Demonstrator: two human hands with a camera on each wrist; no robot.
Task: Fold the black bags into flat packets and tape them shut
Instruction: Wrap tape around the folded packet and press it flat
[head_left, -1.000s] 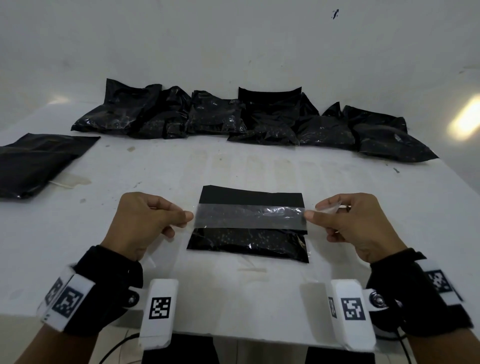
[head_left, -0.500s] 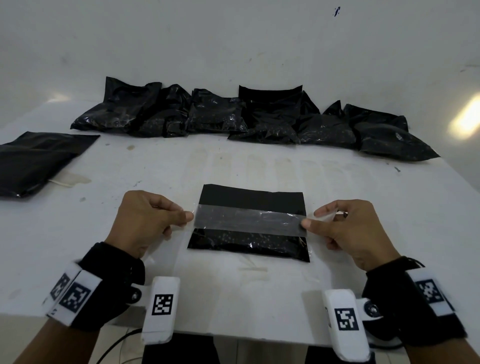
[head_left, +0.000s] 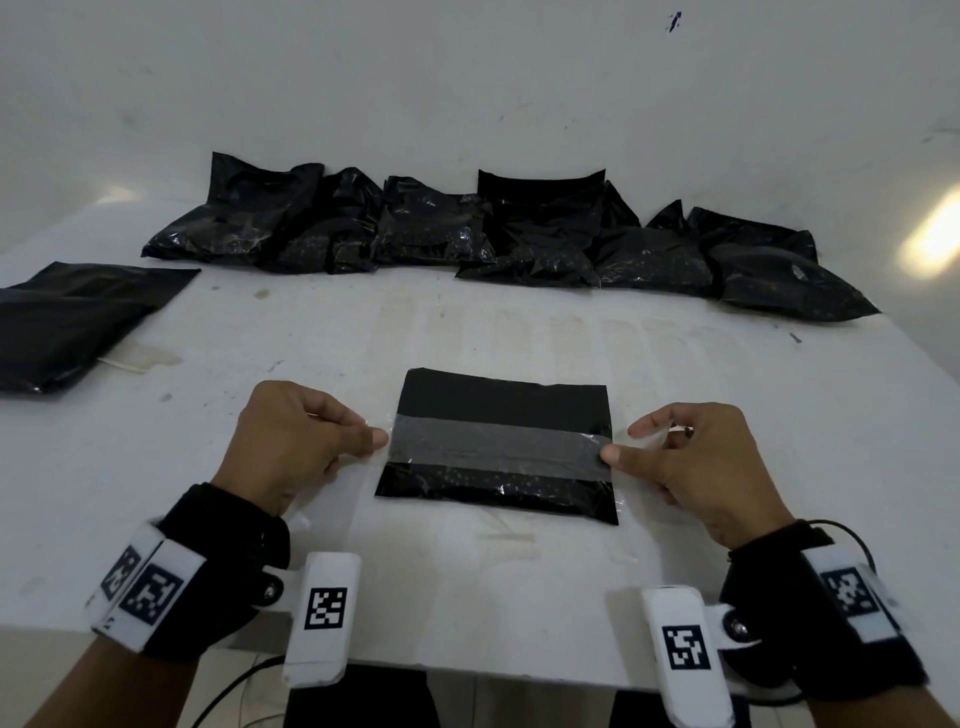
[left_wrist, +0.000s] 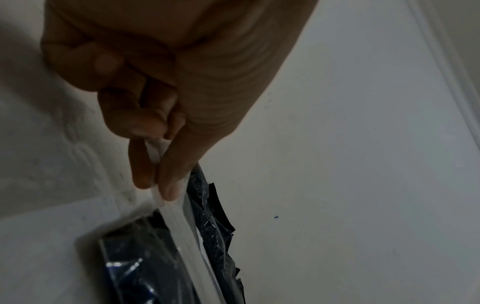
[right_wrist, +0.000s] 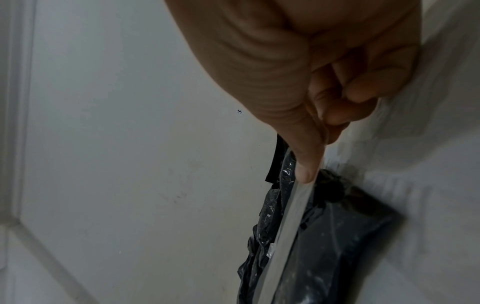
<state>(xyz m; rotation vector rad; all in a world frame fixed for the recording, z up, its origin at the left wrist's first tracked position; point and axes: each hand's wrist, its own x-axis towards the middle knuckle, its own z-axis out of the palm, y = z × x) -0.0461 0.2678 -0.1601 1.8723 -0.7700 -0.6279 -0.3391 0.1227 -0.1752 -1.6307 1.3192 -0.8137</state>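
A folded black bag (head_left: 498, 400) lies flat on the white table (head_left: 467, 597) in front of me. A strip of clear tape (head_left: 493, 447) stretches across its middle, from left edge to right edge. My left hand (head_left: 363, 441) pinches the tape's left end between thumb and forefinger; in the left wrist view the tape (left_wrist: 176, 222) runs from the fingertips (left_wrist: 168, 191) down to the bag (left_wrist: 140, 271). My right hand (head_left: 618, 452) pinches the right end of the tape (right_wrist: 293, 214), which runs over the bag (right_wrist: 335, 242).
A row of several filled black bags (head_left: 519, 244) lines the table's far edge against the wall. One more black bag (head_left: 67, 322) lies at the far left. The table's near edge (head_left: 467, 670) runs just behind my wrists.
Both hands have lowered the tape toward the bag. The right hand has shifted slightly down and its forefinger has lifted off the tape's end.
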